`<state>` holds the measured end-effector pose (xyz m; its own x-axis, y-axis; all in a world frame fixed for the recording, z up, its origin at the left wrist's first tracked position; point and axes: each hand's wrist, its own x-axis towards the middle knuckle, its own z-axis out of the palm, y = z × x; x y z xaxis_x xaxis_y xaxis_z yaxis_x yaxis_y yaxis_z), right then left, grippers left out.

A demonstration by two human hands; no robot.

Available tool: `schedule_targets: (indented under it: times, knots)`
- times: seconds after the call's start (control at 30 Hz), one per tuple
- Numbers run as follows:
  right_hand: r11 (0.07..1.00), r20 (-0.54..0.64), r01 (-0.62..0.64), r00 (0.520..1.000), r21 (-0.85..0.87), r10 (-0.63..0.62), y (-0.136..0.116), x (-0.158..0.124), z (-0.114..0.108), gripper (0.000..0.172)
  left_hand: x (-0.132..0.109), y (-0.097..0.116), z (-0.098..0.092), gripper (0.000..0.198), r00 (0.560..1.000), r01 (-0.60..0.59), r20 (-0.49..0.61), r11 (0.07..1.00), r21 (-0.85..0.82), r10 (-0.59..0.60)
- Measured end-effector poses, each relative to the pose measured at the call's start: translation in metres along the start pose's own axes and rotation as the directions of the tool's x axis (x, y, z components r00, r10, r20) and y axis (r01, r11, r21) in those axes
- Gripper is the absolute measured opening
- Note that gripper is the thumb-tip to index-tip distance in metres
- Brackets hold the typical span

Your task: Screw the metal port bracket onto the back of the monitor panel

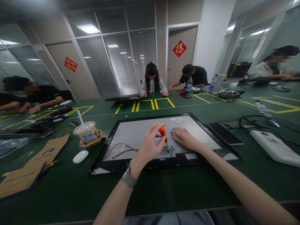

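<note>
A flat display panel (131,131) with a black frame and a grey metal back lies on the green table in front of me. My left hand (153,142), with a watch on its wrist, is closed around the orange handle of a screwdriver (162,131). The screwdriver stands nearly upright, its shaft pointing down at a metal bracket (172,151) near the panel's front edge. Whether the tip sits in a screw is too small to tell. My right hand (185,138) lies flat on the panel's back, fingers spread. Thin red and black wires (124,145) run across the panel's left part.
Left of the panel are a drink cup (87,131) with a straw, a white mouse (80,157) and a brown paper bag (44,156). To the right lie a black phone (223,132), a white device (276,147) and cables. Several people sit around the table.
</note>
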<state>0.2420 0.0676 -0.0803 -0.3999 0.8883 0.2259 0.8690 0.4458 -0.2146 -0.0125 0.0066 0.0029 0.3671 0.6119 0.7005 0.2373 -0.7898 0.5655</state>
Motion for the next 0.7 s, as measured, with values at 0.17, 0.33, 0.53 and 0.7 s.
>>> schedule_targets:
  times: [0.17,0.33,0.53,0.7]
  knots:
    - [1.0,0.013,-0.008,1.0,0.008,0.008,-0.0004,-0.0007,-0.001,0.045,-0.0003,-0.0049,0.0035,0.035,0.99,-0.025,-0.14,0.998,0.066,0.034]
    - [1.0,0.006,-0.007,1.0,0.016,0.007,-0.0015,-0.0003,-0.0008,0.045,0.0017,-0.0002,-0.0002,0.042,0.999,-0.025,-0.043,0.998,0.057,0.028]
    - [1.0,0.016,-0.013,1.0,0.01,0.013,-0.0023,-0.0004,-0.0019,0.047,0.0026,-0.0049,0.0006,0.04,0.994,-0.001,-0.111,1.0,-0.011,0.0]
    - [1.0,0.0,0.005,1.0,0.0,-0.005,0.0,-0.0004,0.0001,0.045,0.0018,-0.0042,-0.0009,0.036,0.994,-0.029,-0.1,0.997,0.066,0.035]
